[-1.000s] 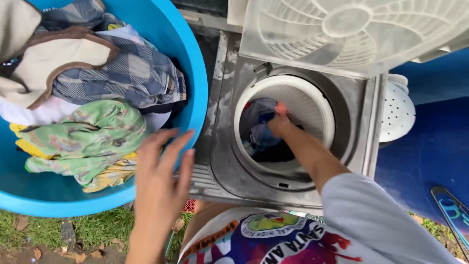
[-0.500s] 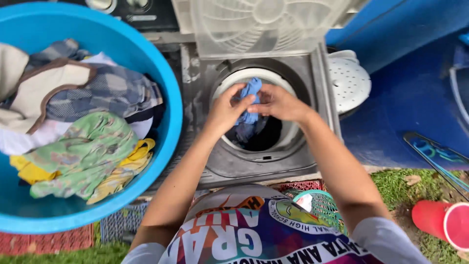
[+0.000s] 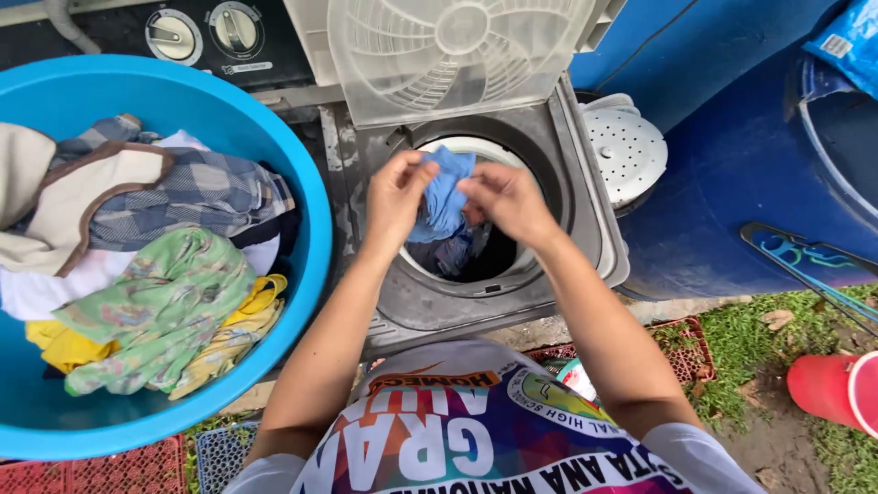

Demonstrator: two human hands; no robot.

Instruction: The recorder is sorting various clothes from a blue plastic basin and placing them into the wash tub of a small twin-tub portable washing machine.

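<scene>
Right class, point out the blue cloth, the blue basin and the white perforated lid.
blue cloth (image 3: 445, 197), head view, its middle fold
blue basin (image 3: 315, 229), head view, right rim
white perforated lid (image 3: 626, 146), head view, dotted face

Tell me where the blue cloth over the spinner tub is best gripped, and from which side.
Likely at its bunched top edge, from above: the blue cloth hangs from there into the spinner tub, where the left hand and right hand already pinch it.

basin (image 3: 311, 265) left of spinner tub (image 3: 540, 197), clothes (image 3: 155, 265) inside
</scene>
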